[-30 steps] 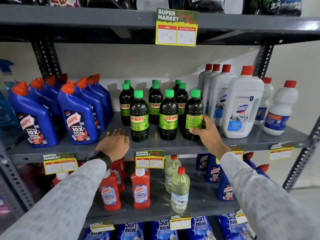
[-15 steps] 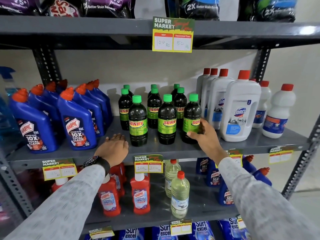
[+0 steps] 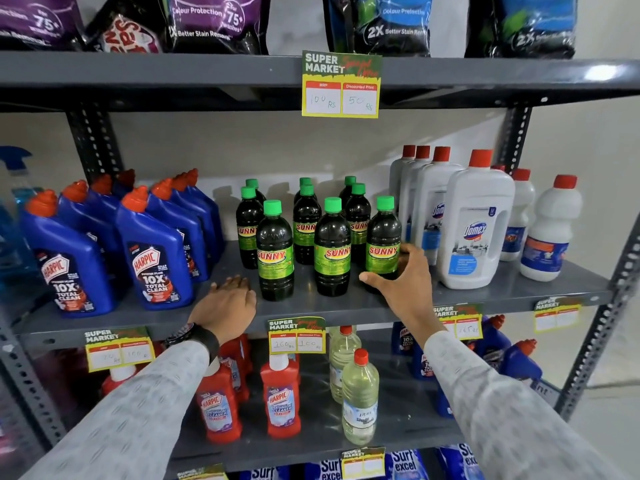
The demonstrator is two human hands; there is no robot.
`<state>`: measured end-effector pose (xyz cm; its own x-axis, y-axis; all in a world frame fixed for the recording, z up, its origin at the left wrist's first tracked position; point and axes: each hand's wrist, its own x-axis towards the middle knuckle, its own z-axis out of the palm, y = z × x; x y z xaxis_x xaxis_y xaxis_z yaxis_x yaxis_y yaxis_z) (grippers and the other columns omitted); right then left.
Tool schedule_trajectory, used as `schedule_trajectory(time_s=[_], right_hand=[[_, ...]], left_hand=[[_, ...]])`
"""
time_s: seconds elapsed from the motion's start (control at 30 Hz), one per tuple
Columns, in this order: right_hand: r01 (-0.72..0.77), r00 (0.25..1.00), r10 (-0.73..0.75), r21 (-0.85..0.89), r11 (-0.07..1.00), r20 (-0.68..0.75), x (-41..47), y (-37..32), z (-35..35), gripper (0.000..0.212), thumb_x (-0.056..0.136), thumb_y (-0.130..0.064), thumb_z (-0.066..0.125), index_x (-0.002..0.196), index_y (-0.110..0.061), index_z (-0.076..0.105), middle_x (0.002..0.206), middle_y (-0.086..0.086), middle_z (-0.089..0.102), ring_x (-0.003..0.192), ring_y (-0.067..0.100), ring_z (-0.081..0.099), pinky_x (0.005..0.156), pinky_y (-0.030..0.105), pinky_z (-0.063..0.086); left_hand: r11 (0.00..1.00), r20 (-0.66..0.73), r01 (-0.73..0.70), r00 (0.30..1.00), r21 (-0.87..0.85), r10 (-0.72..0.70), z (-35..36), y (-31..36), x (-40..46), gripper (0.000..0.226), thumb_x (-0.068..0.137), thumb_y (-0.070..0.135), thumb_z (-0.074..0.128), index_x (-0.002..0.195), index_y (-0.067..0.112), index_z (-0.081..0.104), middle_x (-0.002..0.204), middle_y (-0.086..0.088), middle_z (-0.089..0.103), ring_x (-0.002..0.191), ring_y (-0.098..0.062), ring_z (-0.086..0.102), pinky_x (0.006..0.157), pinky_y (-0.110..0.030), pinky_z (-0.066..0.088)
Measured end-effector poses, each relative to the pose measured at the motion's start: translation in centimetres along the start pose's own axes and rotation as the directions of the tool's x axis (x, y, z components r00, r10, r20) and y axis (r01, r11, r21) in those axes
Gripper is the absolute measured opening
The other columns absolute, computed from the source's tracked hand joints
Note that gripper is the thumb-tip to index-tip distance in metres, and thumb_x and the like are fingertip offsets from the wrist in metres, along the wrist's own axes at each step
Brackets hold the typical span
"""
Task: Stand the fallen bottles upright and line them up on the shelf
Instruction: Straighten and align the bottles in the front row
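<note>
Several dark Sunny bottles (image 3: 332,247) with green caps stand upright in three rows on the middle grey shelf (image 3: 519,296). My right hand (image 3: 403,277) wraps around the base of the front right Sunny bottle (image 3: 382,244), thumb in front and fingers behind it. My left hand (image 3: 227,304) lies flat, palm down, on the shelf's front edge just left of the front left Sunny bottle (image 3: 275,251), holding nothing.
Blue Harpic bottles (image 3: 152,251) crowd the shelf's left side and white Domex bottles (image 3: 476,223) stand close on the right. Detergent pouches (image 3: 214,22) fill the shelf above. Red Harpic bottles (image 3: 284,396) and clear bottles (image 3: 360,396) stand on the shelf below. Price tags hang from the shelf edges.
My right hand has turned the front right Sunny bottle so its label faces forward, then slid lower on it. My head has tipped up a little. The left hand stays put.
</note>
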<state>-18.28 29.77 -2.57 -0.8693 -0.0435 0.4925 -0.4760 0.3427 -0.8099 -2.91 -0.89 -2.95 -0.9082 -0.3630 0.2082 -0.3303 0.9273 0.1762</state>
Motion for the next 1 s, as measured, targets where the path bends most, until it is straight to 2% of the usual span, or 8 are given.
schedule_trajectory(time_s=[0.07, 0.17, 0.23, 0.3, 0.43, 0.63, 0.77, 1.0], right_hand=[[0.038, 0.997, -0.039, -0.009, 0.999, -0.065, -1.1, -0.5, -0.4, 0.089, 0.068, -0.058, 0.088, 0.139, -0.024, 0.046, 0.133, -0.002, 0.050, 0.122, 0.020, 0.052, 0.103, 0.043, 0.049], [0.165, 0.967, -0.170, -0.047, 0.985, -0.190, -3.2, -1.7, -0.2, 0.054, 0.083, -0.046, 0.081, 0.124, -0.028, 0.051, 0.117, -0.006, 0.053, 0.108, 0.019, 0.055, 0.095, 0.048, 0.052], [0.167, 0.976, -0.172, -0.045, 0.985, -0.136, -4.3, -3.2, 0.9, 0.042, 0.086, -0.038, 0.080, 0.119, -0.030, 0.056, 0.106, -0.010, 0.059, 0.096, 0.011, 0.059, 0.088, 0.044, 0.056], [0.141, 0.990, -0.141, -0.059, 0.988, -0.007, -5.1, -4.6, 2.4, 0.050, 0.086, -0.037, 0.082, 0.128, -0.024, 0.059, 0.107, -0.014, 0.063, 0.097, 0.005, 0.061, 0.090, 0.040, 0.057], [0.085, 0.984, -0.069, -0.093, 0.992, 0.161, -5.3, -6.0, 5.1, 0.074, 0.080, -0.037, 0.086, 0.140, -0.015, 0.049, 0.130, 0.002, 0.063, 0.124, 0.024, 0.057, 0.103, 0.040, 0.047], [0.017, 0.988, -0.001, -0.103, 0.995, 0.154, -3.3, -5.9, 6.0, 0.059, 0.075, -0.028, 0.091, 0.119, -0.015, 0.053, 0.108, 0.000, 0.069, 0.106, 0.028, 0.067, 0.090, 0.039, 0.053], [0.014, 0.985, -0.001, -0.078, 0.997, 0.170, -3.0, -5.6, 6.5, 0.064, 0.074, -0.030, 0.092, 0.126, -0.016, 0.057, 0.110, -0.002, 0.072, 0.103, 0.021, 0.067, 0.089, 0.035, 0.053], [0.043, 0.980, -0.029, -0.064, 0.997, 0.198, -3.9, -6.4, 7.8, 0.071, 0.072, -0.037, 0.091, 0.131, -0.015, 0.057, 0.094, -0.012, 0.056, 0.089, 0.013, 0.056, 0.078, 0.030, 0.046]], left_hand=[[0.996, -0.102, -0.018, 0.995, -0.084, 0.009, -0.3, 0.3, -1.0, 0.057, 0.105, 0.037, 0.028, 0.155, 0.012, 0.034, 0.164, -0.009, 0.032, 0.151, -0.024, 0.032, 0.124, -0.042, 0.026], [0.920, -0.327, -0.037, 0.940, -0.390, -0.101, -0.9, 1.0, -2.3, 0.050, 0.100, 0.031, 0.049, 0.148, 0.017, 0.048, 0.147, -0.009, 0.057, 0.128, -0.025, 0.059, 0.108, -0.041, 0.048], [0.801, -0.326, -0.064, 0.930, -0.595, -0.168, -1.4, 1.9, -2.6, 0.056, 0.094, 0.027, 0.060, 0.148, 0.022, 0.048, 0.139, -0.005, 0.064, 0.119, -0.019, 0.063, 0.105, -0.041, 0.050], [0.710, -0.231, -0.050, 0.960, -0.702, -0.161, -1.9, 3.0, -2.5, 0.073, 0.087, 0.028, 0.070, 0.154, 0.026, 0.039, 0.146, 0.000, 0.057, 0.127, -0.017, 0.058, 0.110, -0.043, 0.045], [0.644, -0.151, -0.023, 0.978, -0.764, -0.145, -2.4, 4.5, -1.9, 0.095, 0.074, 0.037, 0.085, 0.154, 0.027, 0.035, 0.146, 0.005, 0.056, 0.129, -0.014, 0.054, 0.110, -0.036, 0.041], [0.629, -0.183, -0.032, 0.967, -0.777, -0.176, -2.2, 5.0, -1.5, 0.086, 0.074, 0.028, 0.087, 0.149, 0.022, 0.045, 0.140, -0.001, 0.062, 0.125, -0.014, 0.058, 0.108, -0.035, 0.046], [0.647, -0.194, -0.034, 0.965, -0.762, -0.178, -2.3, 4.3, -1.6, 0.086, 0.074, 0.028, 0.086, 0.150, 0.021, 0.044, 0.140, -0.003, 0.062, 0.126, -0.017, 0.059, 0.109, -0.039, 0.047], [0.670, -0.241, -0.052, 0.951, -0.741, -0.193, -2.7, 1.4, -2.1, 0.074, 0.075, 0.026, 0.086, 0.142, 0.022, 0.053, 0.132, 0.000, 0.067, 0.119, -0.014, 0.062, 0.101, -0.029, 0.047]])
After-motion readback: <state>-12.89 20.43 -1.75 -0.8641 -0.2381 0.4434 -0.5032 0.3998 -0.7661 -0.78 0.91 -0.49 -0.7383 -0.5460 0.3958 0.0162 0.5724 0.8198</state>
